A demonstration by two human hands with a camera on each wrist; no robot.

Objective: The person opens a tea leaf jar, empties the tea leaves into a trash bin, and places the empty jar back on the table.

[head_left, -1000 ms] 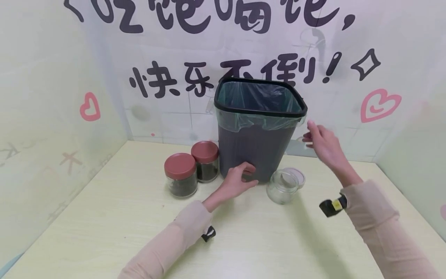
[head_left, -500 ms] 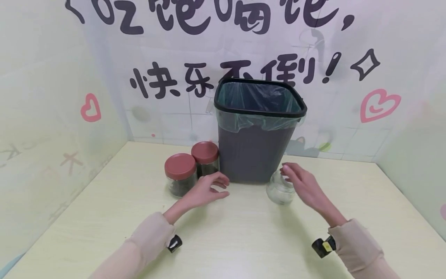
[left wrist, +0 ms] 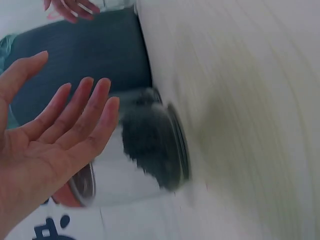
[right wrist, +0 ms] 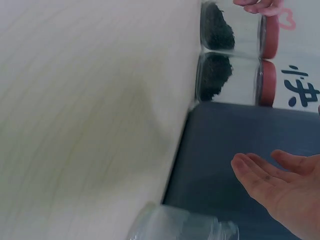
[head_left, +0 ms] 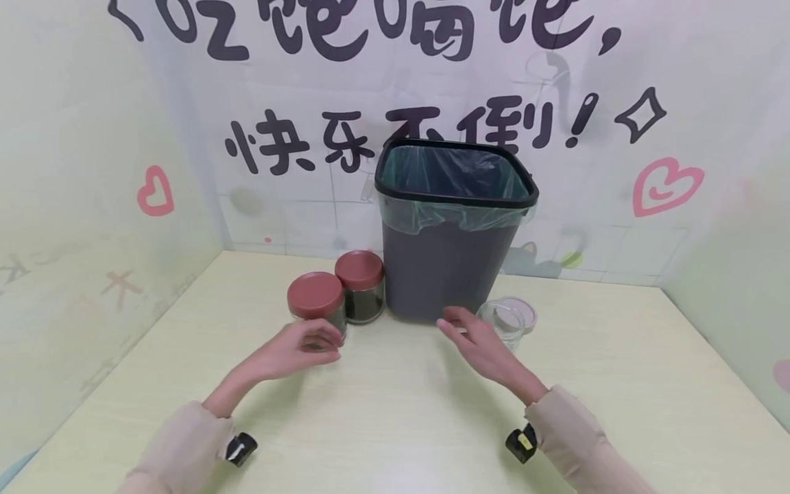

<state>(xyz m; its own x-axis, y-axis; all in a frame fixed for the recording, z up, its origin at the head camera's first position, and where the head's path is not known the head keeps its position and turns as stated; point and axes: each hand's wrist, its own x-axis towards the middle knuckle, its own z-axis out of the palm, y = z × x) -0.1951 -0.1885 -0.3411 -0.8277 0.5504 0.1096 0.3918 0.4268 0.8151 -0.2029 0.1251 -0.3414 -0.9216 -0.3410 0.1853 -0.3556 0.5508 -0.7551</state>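
My left hand (head_left: 299, 348), fingers loosely bent and holding nothing, is just in front of the nearer red-lidded glass jar (head_left: 316, 295); whether it touches the jar I cannot tell. Dark contents show inside that jar in the left wrist view. Right behind it stands a second red-lidded jar (head_left: 364, 302), also with dark contents. My right hand (head_left: 484, 346) hovers, holding nothing, in front of the grey trash bin (head_left: 441, 267). Beside it is an open clear glass jar (head_left: 513, 336), partly hidden by the hand, with a pale round lid (head_left: 527, 312) behind it.
A green-tinted bag (head_left: 426, 213) lines the bin under its black rim. The bin stands at the back of the pale wooden table (head_left: 370, 425), near a printed wall (head_left: 278, 213). Side walls close off left and right.
My left hand has moved left from the bin's front to the nearer red-lidded jar. My right hand has come down from beside the bin's rim, past the clear jar, to the left.
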